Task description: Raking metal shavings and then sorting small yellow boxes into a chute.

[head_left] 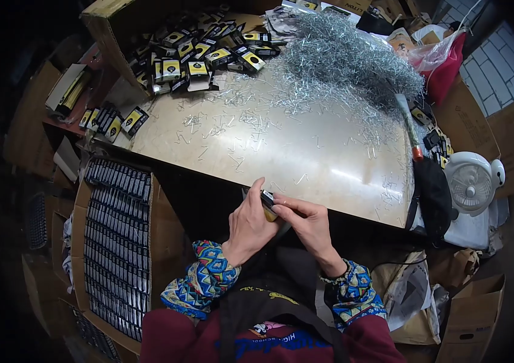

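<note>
Just in front of the table's near edge, my left hand (249,221) grips a small black and yellow cardboard box (268,209), its thumb and fingers along the sides. My right hand (310,227) meets the same box from the right, thumb and forefinger pinched against its upper end. Whether a thin wire piece is also between those fingertips is too small to tell. Beyond my hands, loose bent metal wires (236,160) lie scattered over the pale tabletop (305,160). A big tangled heap of these wires (348,57) covers the back right.
Many black and yellow boxes (196,54) are piled at the back left, with several more (112,124) at the left corner. On my left, a carton (153,236) holds tight rows of packed boxes (115,242). A white fan (470,184) stands right, above an open carton (473,314).
</note>
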Action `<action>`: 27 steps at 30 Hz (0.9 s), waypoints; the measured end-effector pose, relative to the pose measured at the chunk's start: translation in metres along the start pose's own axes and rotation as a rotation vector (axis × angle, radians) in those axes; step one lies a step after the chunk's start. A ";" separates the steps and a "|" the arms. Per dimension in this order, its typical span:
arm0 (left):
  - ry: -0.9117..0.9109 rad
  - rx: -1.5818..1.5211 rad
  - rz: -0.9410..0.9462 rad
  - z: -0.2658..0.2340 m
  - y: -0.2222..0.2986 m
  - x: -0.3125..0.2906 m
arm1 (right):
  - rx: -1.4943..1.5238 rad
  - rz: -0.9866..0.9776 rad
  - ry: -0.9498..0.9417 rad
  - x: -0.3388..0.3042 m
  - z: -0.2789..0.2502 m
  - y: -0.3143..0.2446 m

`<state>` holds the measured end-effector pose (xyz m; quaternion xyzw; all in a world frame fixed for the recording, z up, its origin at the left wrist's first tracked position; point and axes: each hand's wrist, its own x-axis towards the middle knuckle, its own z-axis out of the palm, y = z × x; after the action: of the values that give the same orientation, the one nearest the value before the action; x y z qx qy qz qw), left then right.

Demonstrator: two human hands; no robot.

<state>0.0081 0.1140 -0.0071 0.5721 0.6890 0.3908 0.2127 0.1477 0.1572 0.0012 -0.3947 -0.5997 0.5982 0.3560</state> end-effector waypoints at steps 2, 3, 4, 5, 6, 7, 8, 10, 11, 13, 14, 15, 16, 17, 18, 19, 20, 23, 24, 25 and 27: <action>0.008 0.009 0.025 0.004 -0.003 -0.001 | -0.001 0.005 0.081 -0.002 0.005 -0.005; 0.018 0.020 0.051 0.006 -0.004 -0.002 | -0.002 0.007 0.081 -0.002 0.007 -0.008; 0.016 0.020 0.050 0.007 -0.005 -0.002 | 0.013 0.022 0.095 -0.001 0.008 -0.011; 0.018 0.020 0.063 0.007 -0.006 -0.002 | 0.028 0.037 0.109 0.000 0.008 -0.012; 0.020 0.021 0.077 0.007 -0.007 -0.002 | 0.029 0.038 0.108 0.002 0.007 -0.010; 0.020 0.021 0.077 0.006 -0.007 -0.002 | 0.058 0.059 0.105 0.004 0.003 -0.008; 0.025 0.003 0.106 0.006 -0.006 0.000 | 0.087 0.080 0.102 0.006 0.000 -0.008; 0.032 -0.015 0.136 0.004 -0.005 0.001 | 0.216 0.154 0.142 0.011 -0.004 -0.009; 0.031 -0.036 0.109 0.003 -0.003 0.001 | 0.216 0.128 0.117 0.012 -0.008 -0.008; 0.031 -0.057 0.081 0.002 -0.003 0.000 | 0.075 -0.028 0.087 0.011 -0.008 -0.007; -0.001 -0.072 0.046 0.002 -0.005 0.000 | 0.076 -0.028 0.084 0.010 -0.009 -0.010; -0.034 -0.088 0.011 0.002 -0.005 -0.001 | -0.178 -0.104 0.048 0.009 -0.013 -0.015; -0.035 -0.090 0.013 0.002 -0.005 0.000 | -0.434 -0.179 0.016 0.010 -0.016 -0.018; -0.003 -0.064 0.124 0.002 -0.004 0.000 | -0.412 -0.254 0.077 0.012 -0.018 -0.017; 0.029 -0.038 0.235 0.001 -0.004 0.000 | -0.364 -0.181 0.171 0.015 -0.025 -0.015; -0.005 -0.051 0.242 -0.001 -0.003 -0.002 | -0.468 -0.188 0.181 0.020 -0.030 -0.014; -0.007 -0.052 0.244 -0.001 -0.004 -0.001 | -0.573 -0.194 0.190 0.023 -0.033 -0.012; -0.035 -0.079 0.220 -0.002 -0.004 0.002 | -0.332 -0.132 0.078 0.021 -0.030 -0.005; -0.032 -0.077 0.220 -0.001 -0.003 0.003 | -0.332 -0.134 0.076 0.022 -0.029 -0.006; -0.051 -0.114 0.160 0.000 -0.003 0.003 | -0.206 -0.103 0.066 0.022 -0.028 -0.006; -0.071 -0.148 0.099 -0.001 -0.004 0.002 | -0.078 -0.072 0.055 0.022 -0.025 -0.008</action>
<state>0.0045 0.1157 -0.0094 0.6017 0.6211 0.4302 0.2592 0.1601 0.1877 0.0086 -0.4028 -0.6263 0.5502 0.3779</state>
